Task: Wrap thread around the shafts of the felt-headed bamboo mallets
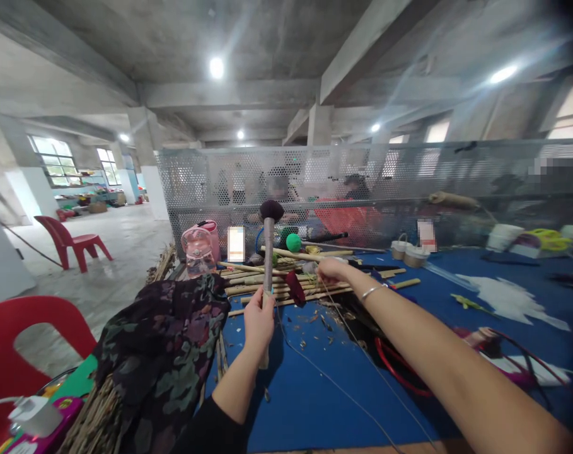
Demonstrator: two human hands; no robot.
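Upright in front of me stands a stick (268,258) with a dark round head (271,212), like a mallet; grey wrapping covers its upper length. My left hand (260,318) is closed around its lower part. To the right, my right hand (332,271) is closed above a pile of bare sticks (253,284), pinching a thin cord (357,340) that trails down toward the table's front edge. A dark red piece of cloth (294,289) lies on the sticks between my hands. Beyond them is a green ball head (293,242) on another stick.
Dark flowered cloth (167,340) covers the left side of the blue table (314,403). A pink bag (205,243) and a perforated metal screen (196,183) stand behind. Small buckets (415,255), white sheeting (513,299) and red tubing (399,372) lie right. People sit beyond the screen.
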